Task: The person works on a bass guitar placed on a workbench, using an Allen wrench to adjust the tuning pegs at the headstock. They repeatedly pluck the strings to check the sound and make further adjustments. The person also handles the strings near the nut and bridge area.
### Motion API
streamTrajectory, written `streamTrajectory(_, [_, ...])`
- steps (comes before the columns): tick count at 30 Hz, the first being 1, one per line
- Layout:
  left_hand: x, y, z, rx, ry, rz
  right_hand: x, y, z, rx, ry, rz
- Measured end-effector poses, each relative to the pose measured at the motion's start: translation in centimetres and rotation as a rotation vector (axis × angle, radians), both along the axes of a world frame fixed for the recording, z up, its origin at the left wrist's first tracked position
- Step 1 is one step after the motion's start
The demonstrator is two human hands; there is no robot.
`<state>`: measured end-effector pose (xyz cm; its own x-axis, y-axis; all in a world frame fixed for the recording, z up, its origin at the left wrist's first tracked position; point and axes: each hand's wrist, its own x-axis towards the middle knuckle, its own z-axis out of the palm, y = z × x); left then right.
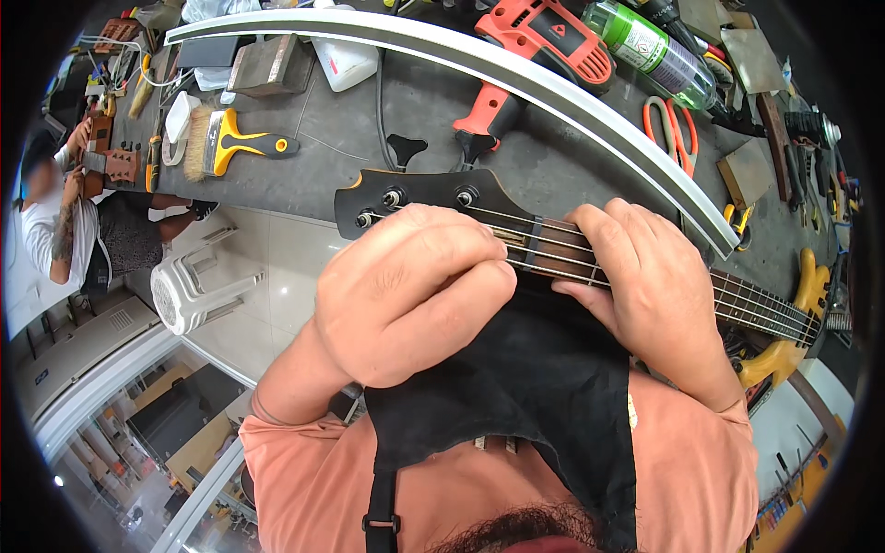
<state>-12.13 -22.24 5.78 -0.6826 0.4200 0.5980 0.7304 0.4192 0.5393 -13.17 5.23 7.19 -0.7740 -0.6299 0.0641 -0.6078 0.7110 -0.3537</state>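
Note:
A bass guitar with a black headstock, metal tuning posts and several strings lies across in front of me. Its fretted neck runs right to a yellow body. My left hand is closed in a pinch over the strings beside the nut. A small brass-coloured piece shows at its fingertips; what it belongs to is hidden. My right hand wraps the neck just past the nut, fingers on top and thumb at the near edge.
A grey workbench holds a curved white-edged strip, a red power tool, a green-labelled bottle, scissors and a paintbrush. At far left, another person handles a wooden piece near a white stool.

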Motion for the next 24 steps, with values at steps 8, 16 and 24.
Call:
streamTrajectory(8, [-1.2, 0.7, 1.7, -0.010, -0.154, 0.085, 0.0, -0.1, 0.0, -0.003, 0.015, 0.000])
streamTrajectory(16, [0.1, -0.2, 0.2, -0.039, -0.033, 0.018, 0.0, -0.2, 0.1, 0.000, 0.011, 0.000])
streamTrajectory(24, [-0.9, 0.8, 1.1, -0.034, -0.070, 0.116, 0.2, -0.2, -0.1, 0.005, 0.029, -0.009])
